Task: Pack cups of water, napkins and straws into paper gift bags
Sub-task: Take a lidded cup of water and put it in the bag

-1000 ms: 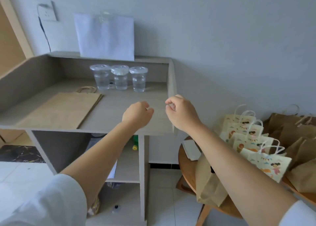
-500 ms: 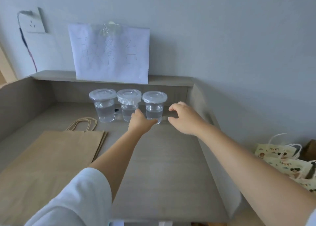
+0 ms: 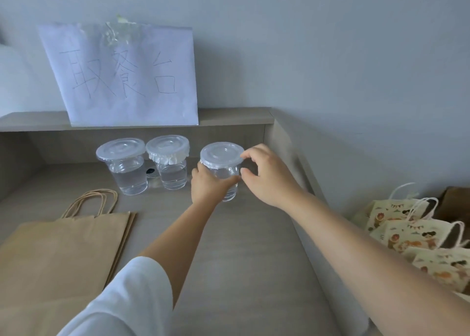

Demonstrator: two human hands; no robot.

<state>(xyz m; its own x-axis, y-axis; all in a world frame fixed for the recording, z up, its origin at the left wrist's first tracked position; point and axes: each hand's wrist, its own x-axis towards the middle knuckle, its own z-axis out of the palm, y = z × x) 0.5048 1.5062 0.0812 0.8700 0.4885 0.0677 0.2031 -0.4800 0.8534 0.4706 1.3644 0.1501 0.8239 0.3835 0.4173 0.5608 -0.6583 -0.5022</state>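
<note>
Three clear lidded cups of water stand at the back of the grey counter. My left hand grips the right cup around its body. At that cup's right side, my right hand has its fingertips on the lid rim and its thumb on the wall. The middle cup and the left cup stand untouched. A flat brown paper bag with twisted handles lies on the counter at the left.
A handwritten paper sign leans against the wall on the back ledge. The counter has a raised right side wall. Several patterned gift bags stand lower down at the right.
Both hands reached forward from the counter's front edge to the right cup and took hold of it. The cup now sits apart from the other two, nearer me.
</note>
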